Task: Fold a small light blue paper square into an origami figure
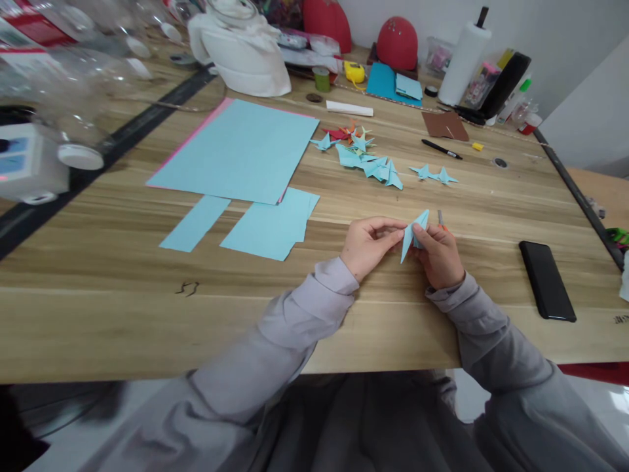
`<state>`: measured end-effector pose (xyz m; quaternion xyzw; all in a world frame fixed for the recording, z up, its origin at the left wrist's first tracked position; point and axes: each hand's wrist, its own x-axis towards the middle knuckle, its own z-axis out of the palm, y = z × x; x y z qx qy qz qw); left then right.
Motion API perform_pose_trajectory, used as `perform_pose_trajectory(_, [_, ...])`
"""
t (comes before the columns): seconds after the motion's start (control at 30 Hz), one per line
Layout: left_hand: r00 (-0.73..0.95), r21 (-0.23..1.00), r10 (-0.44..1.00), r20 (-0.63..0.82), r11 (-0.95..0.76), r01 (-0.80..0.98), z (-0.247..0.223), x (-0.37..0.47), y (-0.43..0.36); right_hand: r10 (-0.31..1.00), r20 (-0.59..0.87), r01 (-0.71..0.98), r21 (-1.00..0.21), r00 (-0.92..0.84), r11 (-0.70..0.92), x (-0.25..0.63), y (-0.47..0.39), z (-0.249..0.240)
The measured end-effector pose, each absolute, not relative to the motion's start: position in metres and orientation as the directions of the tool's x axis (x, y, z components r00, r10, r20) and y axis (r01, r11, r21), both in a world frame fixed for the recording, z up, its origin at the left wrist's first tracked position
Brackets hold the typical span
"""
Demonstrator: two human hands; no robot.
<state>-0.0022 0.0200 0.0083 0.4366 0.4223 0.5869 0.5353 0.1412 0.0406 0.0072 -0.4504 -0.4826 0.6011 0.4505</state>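
A folded piece of light-blue paper [409,241], long and pointed like a part-folded origami crane, is held above the table between my two hands. My left hand [366,246] pinches its left edge with thumb and fingertips. From the right, my right hand [441,257] grips it with the thumb on top; the fingers behind are partly hidden. Just past my right hand, scissors [441,221] with an orange handle show in part. Beyond the hands lie two small blue paper cranes [435,174] and a heap of folded cranes [376,167] in blue, red and orange.
Large blue sheets [240,147] over pink ones lie left of centre, with cut blue pieces [270,226] nearer me. A black phone [547,280] rests at right. A black pen [441,149], brown paper [445,126] and a yellow tape measure [354,72] lie farther back. Plastic bottles [78,111] crowd the left.
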Motion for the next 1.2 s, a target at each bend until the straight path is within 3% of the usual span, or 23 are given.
perform_pose_trajectory(0.17, [-0.014,0.977,0.979,0.205,-0.205,-0.064,0.008,-0.004,0.019,0.984,-0.096,-0.110,-0.987,-0.151,-0.113,0.142,0.042,0.009])
perform_pose_trajectory(0.3, [0.020,0.915,0.923,0.385,-0.385,0.118,0.007,-0.005,0.019,0.981,-0.097,-0.133,-0.984,-0.170,-0.120,0.143,0.043,0.009])
perform_pose_trajectory(0.67, [0.073,0.812,0.845,0.530,-0.531,0.241,0.000,-0.012,0.022,0.982,-0.056,-0.054,-0.996,-0.179,-0.066,0.143,0.042,0.011])
perform_pose_trajectory(0.87, [-0.034,0.907,0.912,0.408,-0.401,0.130,0.003,-0.007,0.021,0.982,-0.043,-0.069,-0.996,-0.186,-0.057,0.143,0.041,0.011])
perform_pose_trajectory(1.2, [-0.106,0.983,0.993,0.049,-0.066,-0.168,0.012,-0.004,0.021,0.964,0.060,-0.016,-0.998,-0.258,0.058,0.142,0.037,0.015])
